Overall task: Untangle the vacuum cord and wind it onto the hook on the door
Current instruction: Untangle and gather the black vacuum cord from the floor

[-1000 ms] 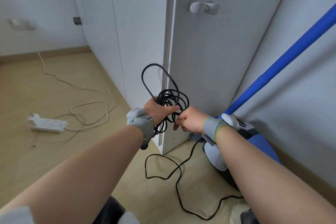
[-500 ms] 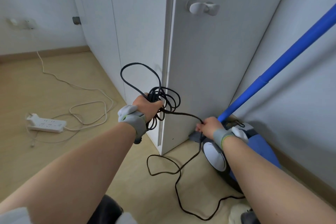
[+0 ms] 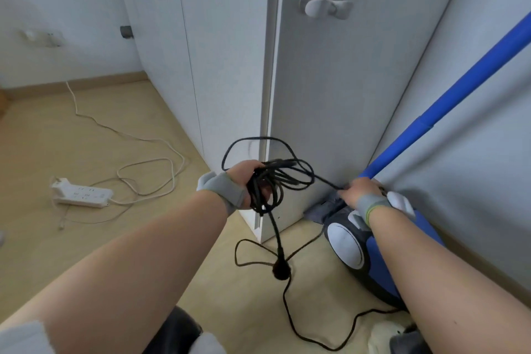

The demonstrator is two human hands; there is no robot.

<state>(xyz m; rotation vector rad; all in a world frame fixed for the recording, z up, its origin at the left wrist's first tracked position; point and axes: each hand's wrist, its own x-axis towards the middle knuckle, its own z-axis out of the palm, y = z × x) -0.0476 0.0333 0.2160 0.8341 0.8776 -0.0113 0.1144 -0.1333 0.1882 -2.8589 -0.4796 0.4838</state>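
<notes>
The left hand is gripping the vacuum cord, its fingers curling tightly round a bunched bundle of loops. At three o'clock from it, the right hand is holding a single strand that is running taut from the bundle. Its fingers are bending round that strand, though the fingertips are hiding behind the back of the hand.

Two hands are showing, each wearing one grey wrist band, and there is one cord, one hook, one vacuum cleaner and one power strip.

The cord is black, thin and tangled. One wide loop is arching out at twelve o'clock above the left hand, and several smaller loops are crossing each other just beside the palm. Its plug is dangling at six o'clock below the bundle. More slack is trailing in curves over the floor to the blue and white vacuum cleaner, which is sitting under the right forearm.

The pale hook is sticking out of the white door at one o'clock from the bundle, well apart from it, with no cord on it. The white power strip is lying at nine o'clock from the left hand.
</notes>
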